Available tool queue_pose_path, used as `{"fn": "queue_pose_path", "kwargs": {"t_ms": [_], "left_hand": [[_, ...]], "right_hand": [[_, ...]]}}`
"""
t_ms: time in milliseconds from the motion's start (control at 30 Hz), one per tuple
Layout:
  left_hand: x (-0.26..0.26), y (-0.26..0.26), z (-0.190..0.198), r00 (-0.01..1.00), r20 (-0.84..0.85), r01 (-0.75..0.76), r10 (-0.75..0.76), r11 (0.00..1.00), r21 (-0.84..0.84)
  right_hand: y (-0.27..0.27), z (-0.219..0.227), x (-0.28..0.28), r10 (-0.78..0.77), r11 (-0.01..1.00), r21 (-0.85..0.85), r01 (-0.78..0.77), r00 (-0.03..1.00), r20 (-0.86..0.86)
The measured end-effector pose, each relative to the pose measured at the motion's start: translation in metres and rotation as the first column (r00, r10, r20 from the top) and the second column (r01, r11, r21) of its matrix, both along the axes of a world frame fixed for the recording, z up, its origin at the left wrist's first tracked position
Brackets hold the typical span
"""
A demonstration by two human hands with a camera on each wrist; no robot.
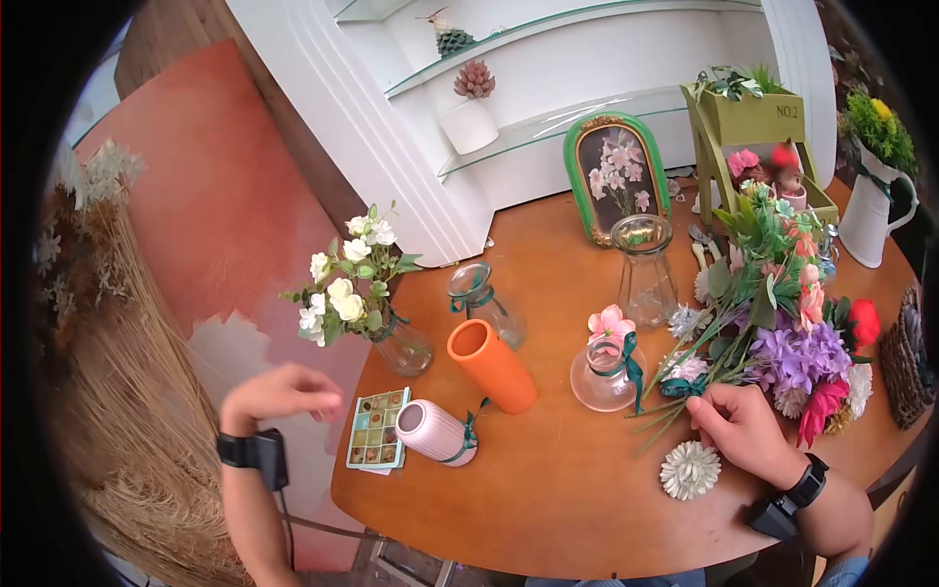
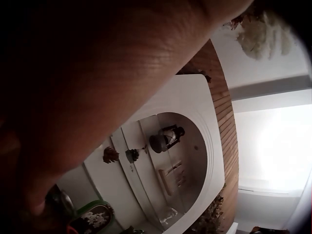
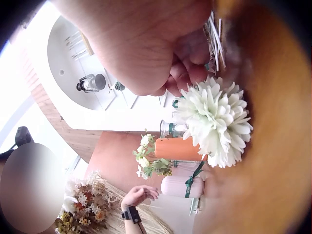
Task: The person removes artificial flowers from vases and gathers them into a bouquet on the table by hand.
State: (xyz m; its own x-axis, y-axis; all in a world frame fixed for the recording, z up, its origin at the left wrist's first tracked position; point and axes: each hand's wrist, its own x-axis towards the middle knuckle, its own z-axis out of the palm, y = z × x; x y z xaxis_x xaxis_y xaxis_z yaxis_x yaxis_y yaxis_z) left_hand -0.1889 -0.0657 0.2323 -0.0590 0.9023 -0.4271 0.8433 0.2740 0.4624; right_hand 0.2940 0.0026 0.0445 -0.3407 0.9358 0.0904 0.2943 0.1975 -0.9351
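Observation:
At the table's right side my right hand (image 1: 748,430) grips the green stems (image 1: 667,415) of an artificial flower bouquet, its thumb beside a dark green ribbon (image 1: 683,387). The bouquet's purple hydrangea (image 1: 804,352) and peach blossoms (image 1: 811,293) spread out behind the hand. A loose white flower head (image 1: 691,471) lies just in front; it looms large below the palm in the right wrist view. To the left of the stems stands a round glass vase (image 1: 591,389) with a pink flower (image 1: 611,323). My left hand (image 1: 281,393) hovers off the table's left edge, fingers loosely bent, holding nothing.
An orange vase (image 1: 501,380), a pink ribbed vase (image 1: 445,438), a compartment box (image 1: 370,442) and a glass vase of white roses (image 1: 403,354) occupy the left side. Farther back are a tall glass vase (image 1: 648,293), a green frame (image 1: 577,181) and a white pitcher (image 1: 866,225).

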Motion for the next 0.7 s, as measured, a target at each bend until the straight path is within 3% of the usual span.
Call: {"fn": "queue_pose_path", "kwargs": {"t_ms": [100, 167, 200, 233, 300, 333, 367, 467, 567, 600, 633, 700], "left_hand": [[-0.032, 0.025, -0.056, 0.991, -0.072, -0.118, 0.111, 0.989, -0.090], [-0.046, 0.039, -0.087, 0.962, -0.174, -0.134, 0.210, 0.920, 0.368], [-0.053, 0.049, -0.095, 0.968, -0.057, -0.213, 0.245, 0.920, 0.330], [-0.050, 0.057, -0.100, 0.971, -0.055, -0.202, 0.233, 0.921, 0.334], [-0.039, 0.072, -0.113, 0.894, 0.426, -0.312, 0.138, 0.875, 0.371], [-0.042, 0.082, -0.123, 0.825, 0.543, -0.395, 0.157, 0.847, 0.356], [-0.041, 0.087, -0.128, 0.827, 0.544, -0.382, 0.142, 0.852, 0.359], [-0.036, 0.098, -0.130, 0.674, 0.693, -0.615, 0.255, 0.714, 0.336], [-0.029, 0.103, -0.131, 0.715, 0.653, -0.577, 0.252, 0.740, 0.347], [-0.024, 0.106, -0.135, 0.712, 0.622, -0.633, 0.324, 0.680, 0.370], [-0.029, 0.114, -0.145, 0.708, 0.630, -0.636, 0.319, 0.677, 0.371], [-0.055, 0.123, -0.158, 0.702, 0.699, -0.597, 0.138, 0.649, 0.472]], "right_hand": [[0.001, -0.002, 0.002, 0.003, 1.000, 0.031, -0.003, 1.000, 0.017], [0.000, -0.003, 0.002, 0.001, 1.000, 0.027, -0.002, 1.000, 0.015], [0.001, -0.003, 0.001, -0.001, 1.000, 0.027, 0.001, 1.000, 0.010], [0.001, -0.002, 0.002, -0.014, 0.999, 0.032, 0.013, 1.000, 0.011], [0.000, 0.000, 0.003, 0.012, 0.999, 0.038, -0.013, 1.000, 0.025], [0.001, 0.000, 0.004, 0.014, 0.999, 0.050, -0.015, 0.999, 0.031], [0.001, -0.001, 0.004, -0.002, 0.999, 0.053, 0.000, 1.000, 0.031], [0.002, -0.004, 0.004, 0.013, 0.998, 0.060, -0.013, 1.000, 0.006], [0.005, -0.013, 0.004, 0.016, 0.994, 0.107, -0.017, 1.000, 0.016], [0.005, -0.012, 0.004, 0.021, 0.993, 0.112, -0.025, 0.999, 0.034], [0.004, -0.011, 0.007, 0.021, 0.992, 0.120, -0.026, 0.999, 0.041], [0.004, -0.009, 0.005, 0.028, 0.992, 0.119, -0.032, 0.999, 0.034]]}}
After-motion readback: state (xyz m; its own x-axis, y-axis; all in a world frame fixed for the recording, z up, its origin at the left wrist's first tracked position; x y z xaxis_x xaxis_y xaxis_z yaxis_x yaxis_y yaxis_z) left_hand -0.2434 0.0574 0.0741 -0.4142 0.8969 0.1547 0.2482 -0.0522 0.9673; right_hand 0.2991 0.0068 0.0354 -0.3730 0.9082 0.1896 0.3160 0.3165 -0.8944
